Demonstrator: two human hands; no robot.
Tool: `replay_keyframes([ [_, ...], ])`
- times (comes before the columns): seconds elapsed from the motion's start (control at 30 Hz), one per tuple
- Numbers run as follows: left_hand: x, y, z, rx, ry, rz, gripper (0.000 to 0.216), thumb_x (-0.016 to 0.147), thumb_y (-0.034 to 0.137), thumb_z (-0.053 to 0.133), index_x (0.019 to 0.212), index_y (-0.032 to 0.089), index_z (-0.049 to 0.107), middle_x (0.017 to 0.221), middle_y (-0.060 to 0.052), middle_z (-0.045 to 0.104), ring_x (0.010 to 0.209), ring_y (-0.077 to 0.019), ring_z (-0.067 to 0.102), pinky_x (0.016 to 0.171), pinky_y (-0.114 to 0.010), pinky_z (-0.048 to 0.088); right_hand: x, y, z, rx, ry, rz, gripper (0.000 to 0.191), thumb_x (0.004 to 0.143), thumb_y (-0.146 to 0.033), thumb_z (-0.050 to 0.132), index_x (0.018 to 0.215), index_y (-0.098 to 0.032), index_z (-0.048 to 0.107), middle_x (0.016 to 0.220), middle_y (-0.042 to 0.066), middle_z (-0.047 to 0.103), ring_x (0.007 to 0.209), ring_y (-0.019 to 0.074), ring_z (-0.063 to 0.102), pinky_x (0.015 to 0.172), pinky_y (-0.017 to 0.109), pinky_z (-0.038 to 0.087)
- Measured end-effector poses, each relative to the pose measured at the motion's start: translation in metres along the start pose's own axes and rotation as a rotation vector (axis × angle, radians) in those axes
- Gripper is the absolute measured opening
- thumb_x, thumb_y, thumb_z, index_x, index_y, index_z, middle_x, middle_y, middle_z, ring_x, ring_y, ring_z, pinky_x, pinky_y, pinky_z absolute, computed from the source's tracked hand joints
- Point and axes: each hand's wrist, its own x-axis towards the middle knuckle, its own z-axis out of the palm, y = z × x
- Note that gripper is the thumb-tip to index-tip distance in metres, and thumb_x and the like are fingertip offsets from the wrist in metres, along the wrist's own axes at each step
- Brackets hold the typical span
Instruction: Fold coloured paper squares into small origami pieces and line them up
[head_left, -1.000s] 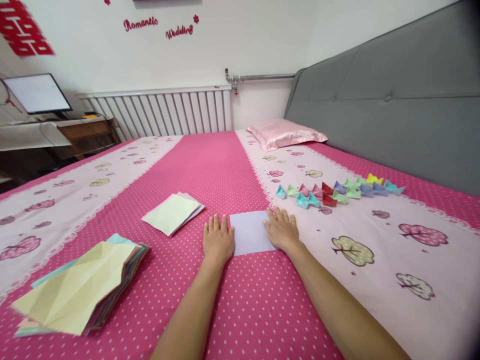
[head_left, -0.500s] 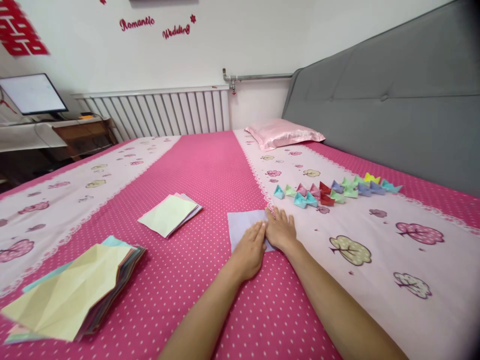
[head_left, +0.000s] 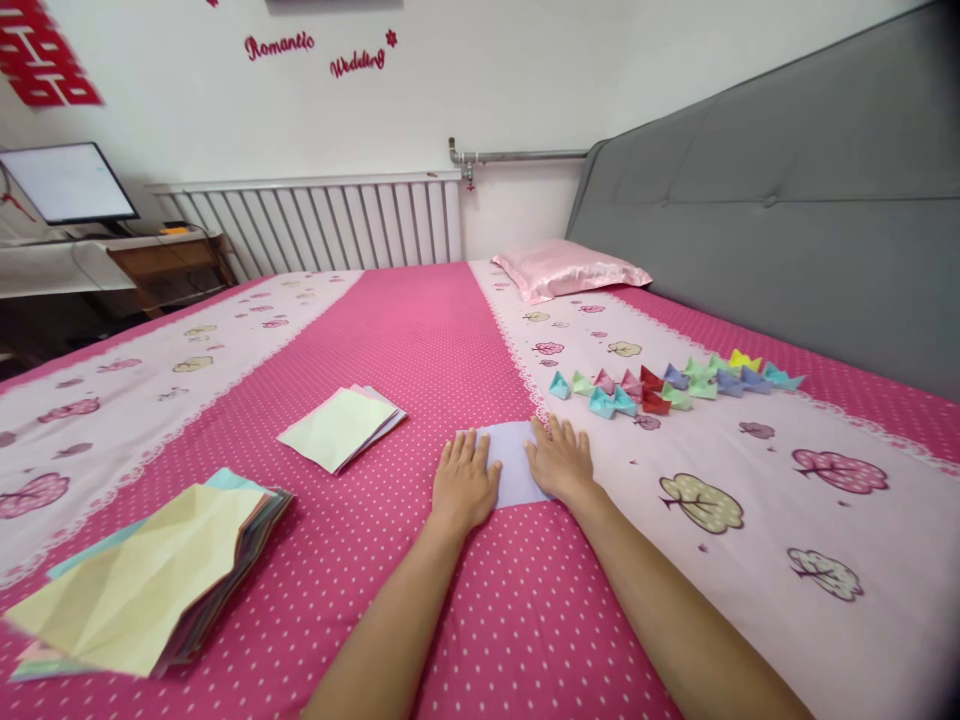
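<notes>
A sheet of light purple paper (head_left: pixel 516 468) lies flat on the pink bedspread in front of me. My left hand (head_left: pixel 466 480) rests palm down over the paper's left side, fingers stretched forward and thumb apart. Over the right side lies my right hand (head_left: pixel 561 458), also palm down with its fingers spread. Between the hands the middle of the paper shows; its side edges are partly hidden under them. Beyond my right hand stand several small folded paper boats (head_left: pixel 652 388) in blue, green, pink, red, purple and yellow.
Left of the hands is a small stack of square paper (head_left: pixel 341 428), pale green on top. Nearer and further left lies a larger stack of creased paper (head_left: pixel 142 580). A pink pillow (head_left: pixel 570 268) sits at the back by the grey headboard (head_left: pixel 772 200).
My left hand has slid left across the paper, away from my right hand, uncovering the paper's middle. My right hand has stayed almost in place.
</notes>
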Motion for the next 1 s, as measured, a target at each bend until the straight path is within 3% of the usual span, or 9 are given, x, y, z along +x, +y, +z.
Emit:
replay_keyframes([
  [0.13, 0.001, -0.006, 0.001, 0.057, 0.036, -0.127, 0.055, 0.09, 0.037, 0.024, 0.135, 0.008, 0.034, 0.142, -0.015, 0.033, 0.132, -0.0276, 0.025, 0.108, -0.045, 0.019, 0.0, 0.0, -0.003, 0.02, 0.034, 0.003, 0.055, 0.089, -0.039, 0.026, 0.139, -0.017, 0.027, 0.146, 0.012, 0.024, 0.134, 0.032, 0.018, 0.105, 0.051, 0.01],
  [0.23, 0.001, -0.007, 0.001, 0.07, 0.052, -0.16, 0.055, 0.089, 0.036, 0.023, 0.134, 0.008, 0.036, 0.141, -0.014, 0.034, 0.132, -0.0286, 0.026, 0.107, -0.046, 0.019, -0.004, -0.007, -0.012, 0.073, 0.195, -0.014, 0.055, 0.09, -0.035, 0.026, 0.139, -0.012, 0.026, 0.145, 0.014, 0.027, 0.133, 0.0304, 0.021, 0.105, 0.051, 0.011],
  [0.33, 0.0, -0.007, 0.0, 0.076, 0.048, -0.163, 0.055, 0.089, 0.036, 0.021, 0.135, 0.009, 0.036, 0.141, -0.014, 0.034, 0.132, -0.0281, 0.026, 0.107, -0.046, 0.02, -0.013, -0.021, -0.018, 0.143, 0.348, -0.254, 0.053, 0.092, -0.034, 0.021, 0.141, -0.013, 0.022, 0.147, 0.009, 0.024, 0.136, 0.0243, 0.012, 0.108, 0.047, 0.005],
  [0.43, -0.002, -0.007, -0.002, 0.099, 0.008, -0.129, 0.055, 0.089, 0.033, 0.023, 0.136, 0.007, 0.032, 0.143, -0.014, 0.03, 0.133, -0.0283, 0.023, 0.108, -0.046, 0.018, -0.02, -0.033, -0.012, 0.206, 0.168, -0.595, 0.053, 0.092, -0.039, 0.019, 0.141, -0.018, 0.021, 0.147, 0.005, 0.026, 0.137, 0.02, 0.008, 0.11, 0.042, 0.008],
  [0.5, -0.003, -0.007, -0.004, 0.112, -0.017, -0.099, 0.056, 0.087, 0.031, 0.025, 0.137, 0.006, 0.031, 0.144, -0.014, 0.027, 0.134, -0.0292, 0.02, 0.108, -0.045, 0.016, -0.022, -0.036, -0.002, 0.228, -0.006, -0.696, 0.055, 0.092, -0.044, 0.015, 0.141, -0.02, 0.021, 0.147, 0.003, 0.026, 0.137, 0.0185, 0.011, 0.11, 0.04, 0.011],
  [0.6, -0.004, -0.007, -0.004, 0.107, -0.009, -0.12, 0.056, 0.088, 0.032, 0.022, 0.137, 0.004, 0.03, 0.144, -0.016, 0.028, 0.134, -0.0296, 0.021, 0.108, -0.045, 0.016, -0.02, -0.034, 0.009, 0.22, -0.077, -0.596, 0.063, 0.09, -0.052, 0.01, 0.141, -0.018, 0.023, 0.148, 0.006, 0.022, 0.137, 0.0203, 0.011, 0.11, 0.042, 0.01],
  [0.8, -0.001, -0.004, -0.003, 0.087, 0.004, -0.185, 0.057, 0.089, 0.032, 0.02, 0.136, 0.003, 0.03, 0.143, -0.016, 0.029, 0.133, -0.029, 0.022, 0.108, -0.045, 0.016, -0.014, -0.029, 0.011, 0.134, -0.03, -0.406, 0.071, 0.087, -0.059, 0.01, 0.141, -0.016, 0.024, 0.149, 0.009, 0.018, 0.137, 0.0269, 0.01, 0.109, 0.046, 0.006],
  [1.0, -0.007, -0.019, -0.011, 0.099, -0.004, -0.241, 0.056, 0.089, 0.035, 0.024, 0.136, 0.006, 0.033, 0.141, -0.016, 0.033, 0.132, -0.0292, 0.025, 0.108, -0.046, 0.017, -0.004, -0.011, 0.002, 0.098, -0.001, -0.166, 0.075, 0.085, -0.057, 0.03, 0.14, -0.008, 0.023, 0.147, 0.016, 0.02, 0.135, 0.0307, 0.015, 0.107, 0.045, 0.012],
])
